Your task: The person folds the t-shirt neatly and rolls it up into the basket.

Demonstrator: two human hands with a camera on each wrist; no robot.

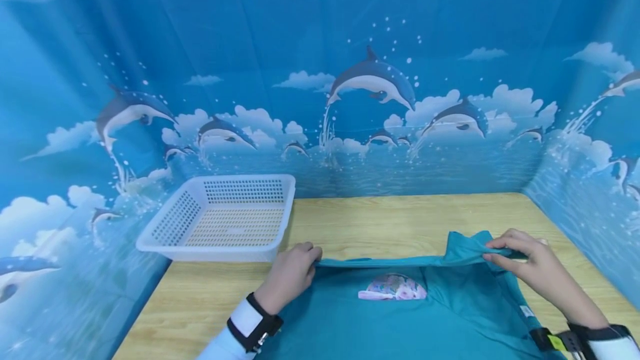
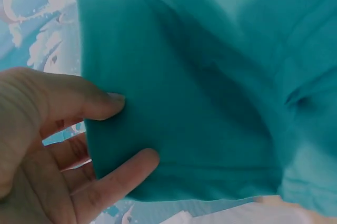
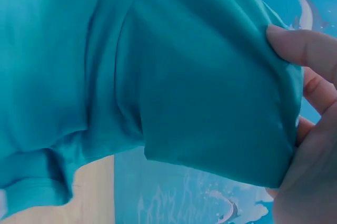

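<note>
A teal T-shirt [image 1: 400, 326] hangs and spreads over the near part of the table, with a floral printed patch [image 1: 394, 286] on its front. My left hand [image 1: 292, 271] pinches the garment's upper left corner; in the left wrist view the thumb [image 2: 108, 105] lies on the front of a hemmed sleeve. At the upper right, my right hand [image 1: 532, 263] grips a bunched fold of the cloth between thumb and fingers. The right wrist view shows the thumb over the sleeve edge [image 3: 226, 103], other fingers behind it. The shirt's lower part runs out of the head view.
A white perforated plastic basket [image 1: 280, 251] stands at the back left of the wooden table [image 1: 380, 218], close beyond my left hand. A blue curtain [image 1: 300, 26] printed with dolphins encloses the back and both sides. A small white label [image 1: 526, 311] shows at the shirt's right edge.
</note>
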